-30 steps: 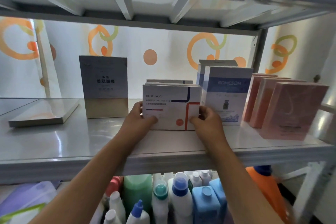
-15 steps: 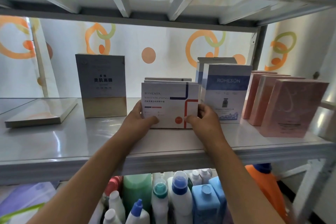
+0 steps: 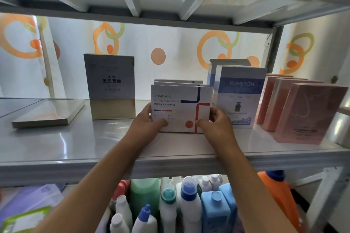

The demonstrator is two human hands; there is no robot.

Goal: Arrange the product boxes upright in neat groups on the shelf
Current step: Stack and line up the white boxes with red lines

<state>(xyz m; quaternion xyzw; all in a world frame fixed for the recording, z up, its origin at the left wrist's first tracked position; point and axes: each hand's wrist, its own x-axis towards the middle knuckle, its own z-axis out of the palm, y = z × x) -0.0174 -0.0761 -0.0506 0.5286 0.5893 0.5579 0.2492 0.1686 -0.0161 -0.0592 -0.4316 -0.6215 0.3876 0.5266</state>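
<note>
A white whitening-essence box [image 3: 180, 106] with blue and red lines stands upright mid-shelf, front of a group of three like boxes. My left hand [image 3: 146, 122] grips its left lower edge and my right hand [image 3: 216, 121] grips its right lower edge. Just right of it stand two blue-and-white boxes [image 3: 240, 96], then three pink boxes [image 3: 306, 113] in a staggered row. A grey-and-gold box [image 3: 110, 85] stands upright to the left. A flat grey-gold box [image 3: 47, 113] lies on its face at far left.
The grey metal shelf [image 3: 75, 149] has bare surface in front and between the groups. A shelf post [image 3: 272, 51] rises at the back right. Below, several detergent bottles [image 3: 187, 200] and an orange jug [image 3: 274, 191] crowd the lower level.
Both hands have stayed on the front white box, which has slid slightly back and squared up against the boxes behind it. The other boxes have not moved.
</note>
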